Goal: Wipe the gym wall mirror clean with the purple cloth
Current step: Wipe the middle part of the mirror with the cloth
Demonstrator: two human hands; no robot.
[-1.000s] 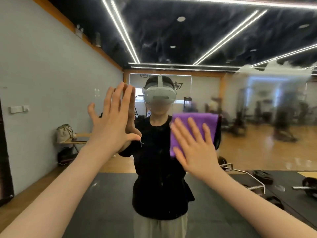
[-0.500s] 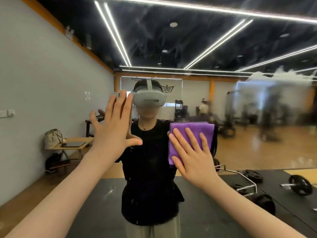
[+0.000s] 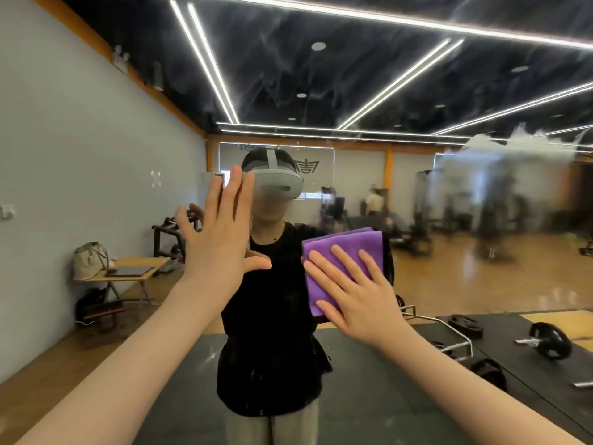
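Observation:
The wall mirror (image 3: 369, 91) fills the whole view and reflects the gym and me. A folded purple cloth (image 3: 340, 248) lies flat against the glass at centre right. My right hand (image 3: 356, 293) presses on it with fingers spread. My left hand (image 3: 221, 239) rests flat on the glass to the left, fingers together and thumb out, holding nothing. A hazy white smear (image 3: 513, 175) covers the mirror at the right, and faint streaks run across the upper part.
In the reflection, a person in a black top with a headset stands at the centre. A small table with a bag (image 3: 91, 261) is at the left. A barbell and weight plates (image 3: 550, 340) lie on black mats at the right.
My right hand has slid the cloth downward on the glass and slightly right. The view has shifted up, and my left hand stays flat on the mirror.

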